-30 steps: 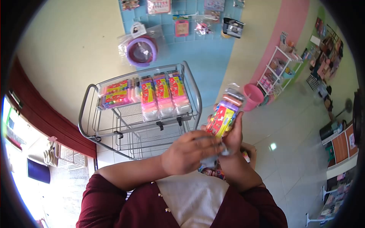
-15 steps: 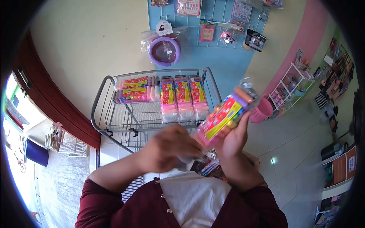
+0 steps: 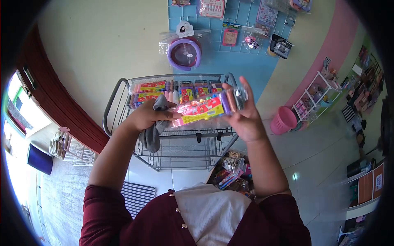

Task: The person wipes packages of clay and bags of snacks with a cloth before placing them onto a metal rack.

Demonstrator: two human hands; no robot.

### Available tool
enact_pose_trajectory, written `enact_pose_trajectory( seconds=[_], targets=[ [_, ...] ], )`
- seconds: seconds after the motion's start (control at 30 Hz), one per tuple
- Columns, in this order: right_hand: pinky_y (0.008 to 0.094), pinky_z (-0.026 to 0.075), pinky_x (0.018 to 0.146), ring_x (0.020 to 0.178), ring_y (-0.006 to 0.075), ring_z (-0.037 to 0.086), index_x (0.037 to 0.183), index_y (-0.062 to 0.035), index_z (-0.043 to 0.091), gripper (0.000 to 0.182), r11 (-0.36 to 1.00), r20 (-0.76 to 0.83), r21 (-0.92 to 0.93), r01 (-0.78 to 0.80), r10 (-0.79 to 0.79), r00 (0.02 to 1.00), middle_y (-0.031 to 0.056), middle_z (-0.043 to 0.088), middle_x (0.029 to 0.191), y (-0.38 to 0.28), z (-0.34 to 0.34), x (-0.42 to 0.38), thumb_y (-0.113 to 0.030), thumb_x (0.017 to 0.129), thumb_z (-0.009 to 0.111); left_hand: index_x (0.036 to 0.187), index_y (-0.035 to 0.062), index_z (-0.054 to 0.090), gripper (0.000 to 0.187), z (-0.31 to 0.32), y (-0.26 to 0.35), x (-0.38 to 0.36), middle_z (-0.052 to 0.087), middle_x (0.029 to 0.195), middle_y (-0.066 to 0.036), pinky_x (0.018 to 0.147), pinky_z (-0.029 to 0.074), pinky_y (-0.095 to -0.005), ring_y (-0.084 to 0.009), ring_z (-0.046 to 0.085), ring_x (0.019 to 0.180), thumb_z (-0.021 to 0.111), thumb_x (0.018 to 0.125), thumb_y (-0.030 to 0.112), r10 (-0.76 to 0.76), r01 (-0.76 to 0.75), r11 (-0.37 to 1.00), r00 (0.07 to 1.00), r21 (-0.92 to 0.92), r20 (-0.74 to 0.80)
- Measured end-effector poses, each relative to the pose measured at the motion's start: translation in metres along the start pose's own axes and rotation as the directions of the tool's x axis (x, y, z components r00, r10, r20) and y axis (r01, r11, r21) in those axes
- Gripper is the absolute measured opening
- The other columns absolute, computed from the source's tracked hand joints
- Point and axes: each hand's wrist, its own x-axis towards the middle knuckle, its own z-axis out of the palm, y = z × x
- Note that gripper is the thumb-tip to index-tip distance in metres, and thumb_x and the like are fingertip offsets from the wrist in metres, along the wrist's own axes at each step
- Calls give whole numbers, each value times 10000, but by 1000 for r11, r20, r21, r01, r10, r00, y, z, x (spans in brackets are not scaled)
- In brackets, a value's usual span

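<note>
A clear-wrapped pack of coloured modelling clay sticks (image 3: pixel 201 108) is held nearly level above the trolley. My left hand (image 3: pixel 150 115) is closed on its pink end and also grips a grey cloth (image 3: pixel 152 137) that dangles below. Around the other end, by the brown and black sticks, is my right hand (image 3: pixel 248 121). Its thumb is under the pack and its fingers are partly spread behind and above. Behind it, similar clay packs (image 3: pixel 150 87) lie on the top shelf of a grey wire trolley (image 3: pixel 107 110), partly covered by my hands and the held pack.
A box of assorted packaged goods (image 3: pixel 230 174) stands on the floor before me. To the right are a pink basket (image 3: pixel 283 120) and a white shelf rack (image 3: pixel 316 96). Goods hang on a wall grid (image 3: pixel 242 20). A striped mat (image 3: pixel 137 197) lies at lower left.
The pack has moved left and turned from a steep slant to nearly level. My left hand, blurred by the pack's lower end before, has moved forward and now grips that end with the cloth.
</note>
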Motion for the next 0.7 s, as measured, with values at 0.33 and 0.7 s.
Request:
enact_pose_trajectory(
  seconds=[0.33, 0.7],
  targets=[
    [396, 524, 837, 943, 302, 649, 1265, -46, 589, 534, -28, 46, -998, 59, 345, 938, 135, 648, 1056, -39, 15, 7, -79, 774, 794, 1188, 12, 671, 657, 17, 9, -23, 716, 1024, -163, 860, 537, -378, -272, 701, 934, 911, 678, 348, 225, -77, 823, 954, 562, -199],
    [427, 513, 876, 1009, 338, 642, 1218, -41, 613, 556, -285, -88, -950, 132, 644, 760, 159, 665, 1049, -53, 26, 32, -170, 718, 820, 1168, 29, 677, 700, 13, 16, -20, 710, 1035, -158, 876, 526, -369, -289, 688, 963, 929, 634, 406, 123, -127, 792, 991, 598, 48]
  ],
)
